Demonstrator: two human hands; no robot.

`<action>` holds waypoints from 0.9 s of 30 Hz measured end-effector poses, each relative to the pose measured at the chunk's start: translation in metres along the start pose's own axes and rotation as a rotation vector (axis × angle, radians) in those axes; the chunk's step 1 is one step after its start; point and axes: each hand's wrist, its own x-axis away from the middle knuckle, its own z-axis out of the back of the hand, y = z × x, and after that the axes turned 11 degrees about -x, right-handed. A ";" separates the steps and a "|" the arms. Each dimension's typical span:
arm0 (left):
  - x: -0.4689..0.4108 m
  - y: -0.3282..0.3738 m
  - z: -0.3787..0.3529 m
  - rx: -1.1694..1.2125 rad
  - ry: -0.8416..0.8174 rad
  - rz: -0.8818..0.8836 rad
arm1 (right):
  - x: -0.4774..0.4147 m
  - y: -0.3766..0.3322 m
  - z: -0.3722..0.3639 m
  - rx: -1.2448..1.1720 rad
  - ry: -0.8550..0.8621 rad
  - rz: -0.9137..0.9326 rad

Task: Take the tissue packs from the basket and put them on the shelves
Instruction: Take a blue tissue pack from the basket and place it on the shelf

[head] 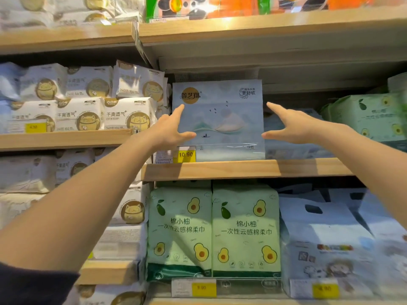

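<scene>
A pale blue tissue pack (220,119) with a gold round logo and a mountain drawing stands upright on the middle wooden shelf (246,169). My left hand (169,128) is at the pack's left edge, fingers spread, thumb lying over its lower left front. My right hand (293,125) is at its right edge, fingers spread, thumb tip just touching the side. Neither hand is closed around the pack. The basket is out of view.
White cat-logo packs (130,115) fill the shelves at left. Green avocado packs (211,232) stand on the shelf below, and more (365,115) sit to the right of the blue pack. Yellow price tags (186,154) hang on the shelf edges. Another shelf board (264,25) runs overhead.
</scene>
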 end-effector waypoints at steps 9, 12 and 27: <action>0.107 0.070 0.010 0.088 -0.029 -0.011 | 0.106 0.019 0.038 -0.080 -0.080 0.033; 0.151 0.093 0.003 0.102 -0.089 0.022 | 0.153 0.033 0.040 -0.122 -0.140 0.003; 0.271 0.124 0.032 0.160 -0.220 0.091 | 0.297 0.037 0.050 -0.239 -0.210 -0.096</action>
